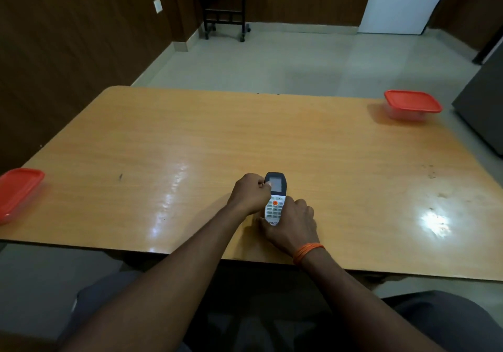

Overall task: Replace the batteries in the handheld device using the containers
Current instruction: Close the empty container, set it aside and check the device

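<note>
A white remote control (275, 197) with a dark top and a small screen lies face up near the front middle of the wooden table (245, 139). My left hand (249, 193) grips its upper left side, fingers curled by the screen. My right hand (292, 223) holds its lower end, with an orange thread band on the wrist. One clear container with a red lid (413, 101) stands at the far right corner. A second red-lidded container (17, 192) sits at the left edge, partly cut off. No batteries are visible.
The table's front edge runs just under my forearms. A dark cabinet (484, 106) stands right of the table. A black wheeled stand (226, 22) is by the far wall, and a white door (402, 0) is at the back right.
</note>
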